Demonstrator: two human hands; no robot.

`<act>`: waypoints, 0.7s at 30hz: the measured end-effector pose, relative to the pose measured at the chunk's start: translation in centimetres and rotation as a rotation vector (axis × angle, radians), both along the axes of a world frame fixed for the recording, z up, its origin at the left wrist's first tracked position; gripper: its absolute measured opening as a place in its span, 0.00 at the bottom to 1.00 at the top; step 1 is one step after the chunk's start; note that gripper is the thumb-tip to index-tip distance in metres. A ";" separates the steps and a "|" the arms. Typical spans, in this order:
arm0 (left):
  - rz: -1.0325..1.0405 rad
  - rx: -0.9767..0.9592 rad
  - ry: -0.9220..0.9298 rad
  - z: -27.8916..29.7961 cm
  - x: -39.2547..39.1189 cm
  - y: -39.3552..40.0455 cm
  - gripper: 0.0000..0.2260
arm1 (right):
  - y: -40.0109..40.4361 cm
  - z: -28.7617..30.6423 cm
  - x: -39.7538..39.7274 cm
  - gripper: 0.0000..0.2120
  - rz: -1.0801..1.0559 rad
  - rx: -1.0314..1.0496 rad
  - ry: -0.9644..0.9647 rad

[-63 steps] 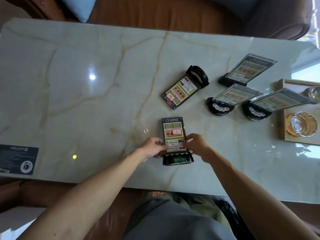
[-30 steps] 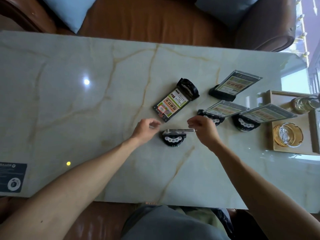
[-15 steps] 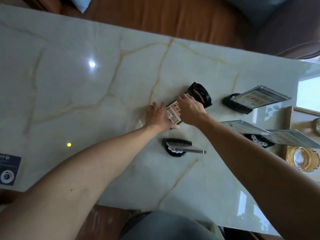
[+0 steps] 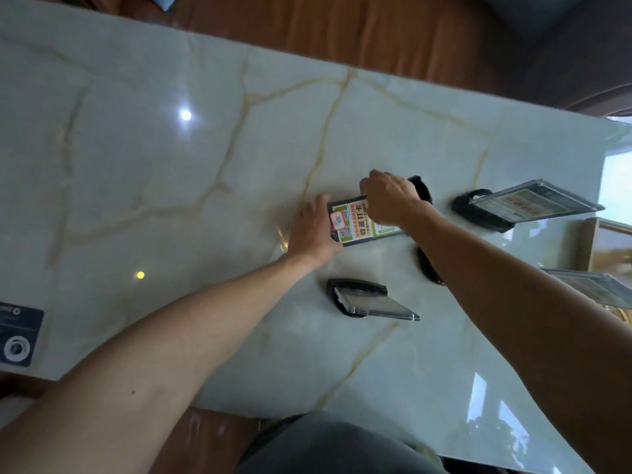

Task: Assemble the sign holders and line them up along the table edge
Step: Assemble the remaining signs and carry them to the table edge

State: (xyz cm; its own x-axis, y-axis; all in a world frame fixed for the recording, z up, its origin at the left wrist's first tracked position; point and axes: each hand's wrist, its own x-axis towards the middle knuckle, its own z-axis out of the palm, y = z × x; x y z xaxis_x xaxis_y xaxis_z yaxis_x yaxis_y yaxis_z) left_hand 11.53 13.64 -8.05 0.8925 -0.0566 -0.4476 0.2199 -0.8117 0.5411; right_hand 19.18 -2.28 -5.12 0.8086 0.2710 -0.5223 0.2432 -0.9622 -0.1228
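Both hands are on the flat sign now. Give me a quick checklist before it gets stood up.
1. Left hand on the sign panel: ok, it is at the panel's near end.
2. Right hand at the base end: ok, it covers the joint with the black base.
3. Panel seated in that base: cannot tell, the right hand hides the joint.
4. Panel upright: not ok, it lies flat on the marble table.
5. Last finished holder out of the way: ok, it stands apart, nearer the person.
6. Holders lined up along the edge: not ok, those in view are scattered.
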 end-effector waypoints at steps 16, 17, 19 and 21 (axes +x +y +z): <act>0.234 -0.586 -0.205 9.6 3.7 0.8 0.09 | -3.1 6.9 -3.7 0.06 -0.407 0.244 -0.122; 0.178 -0.577 -0.223 10.1 3.5 0.4 0.07 | -3.3 7.1 -4.4 0.07 -0.410 0.253 -0.121; 0.048 -0.532 -0.244 10.8 2.7 -0.2 0.07 | -3.4 7.3 -5.9 0.08 -0.428 0.262 -0.113; -0.051 -0.482 -0.249 11.0 1.8 -0.6 0.07 | -3.4 7.1 -7.4 0.08 -0.465 0.252 -0.111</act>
State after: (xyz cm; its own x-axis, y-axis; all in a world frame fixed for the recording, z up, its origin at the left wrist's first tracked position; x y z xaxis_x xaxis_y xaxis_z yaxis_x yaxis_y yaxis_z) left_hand 13.30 13.02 2.98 0.9589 -0.2493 -0.1358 0.0044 -0.4654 0.8851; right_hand 11.80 -5.73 2.02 0.9196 -0.0222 -0.3922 -0.1764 -0.9154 -0.3619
